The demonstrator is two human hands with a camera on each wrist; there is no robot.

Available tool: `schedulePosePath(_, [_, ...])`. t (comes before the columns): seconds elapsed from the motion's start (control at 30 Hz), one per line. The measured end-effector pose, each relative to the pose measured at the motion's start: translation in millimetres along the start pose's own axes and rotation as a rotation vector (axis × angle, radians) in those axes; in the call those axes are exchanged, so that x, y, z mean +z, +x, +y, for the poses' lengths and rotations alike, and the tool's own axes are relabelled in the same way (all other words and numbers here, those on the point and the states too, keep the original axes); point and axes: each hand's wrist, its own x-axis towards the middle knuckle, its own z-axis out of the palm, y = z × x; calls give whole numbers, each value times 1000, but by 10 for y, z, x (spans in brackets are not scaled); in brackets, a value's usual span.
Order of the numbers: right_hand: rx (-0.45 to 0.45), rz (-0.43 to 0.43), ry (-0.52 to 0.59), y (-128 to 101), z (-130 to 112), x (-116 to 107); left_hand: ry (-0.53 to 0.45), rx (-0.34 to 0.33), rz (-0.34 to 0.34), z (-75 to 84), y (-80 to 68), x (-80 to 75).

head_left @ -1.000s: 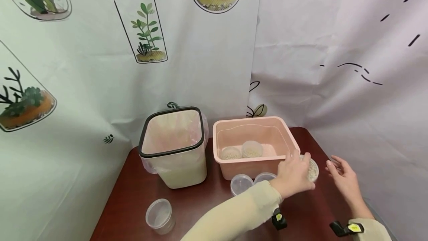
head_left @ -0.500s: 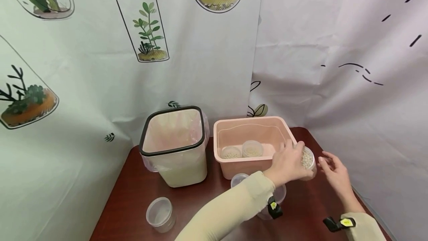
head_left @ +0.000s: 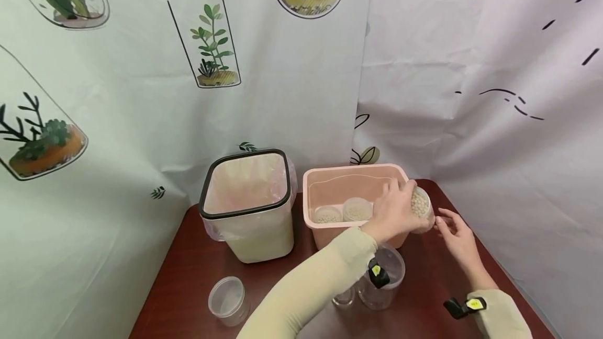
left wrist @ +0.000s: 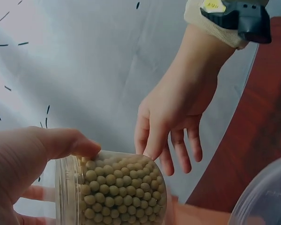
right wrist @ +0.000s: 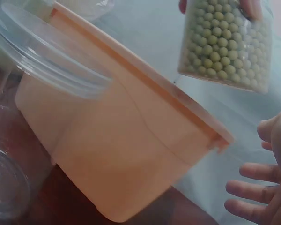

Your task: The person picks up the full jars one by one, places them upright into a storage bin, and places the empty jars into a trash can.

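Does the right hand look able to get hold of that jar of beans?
Probably yes: the right hand is open beside the jar of beans held by the left hand, nothing between.

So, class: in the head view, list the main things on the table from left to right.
Small empty clear cup → bag-lined bin → pink tub → jar of beans gripped by the left hand → right hand.

bean jars point(head_left: 420, 206): 3 | empty jars point(head_left: 228, 300): 3 | bins point(head_left: 247, 204): 1 | tubs point(head_left: 330, 177): 1

head high, wrists close, sharing jar point(head_left: 420, 204)
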Motion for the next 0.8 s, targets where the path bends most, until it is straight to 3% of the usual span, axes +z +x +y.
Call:
schedulePosePath(0.17, [-13,-30,-68,-23,-306,101,8,-25,29,-64,88,-20])
schedulePosePath(0.37, [14,-42,-24,9,-331,209,15,-53,53,-153,151,-6])
schedulePosePath(0.57, [58,-55,-81,63,-339,292,17,-77,77,-241,207,56])
schedulePosePath(0.8, [110,-73,-64,70,-312,339,-34,-108,47,-322,233,156])
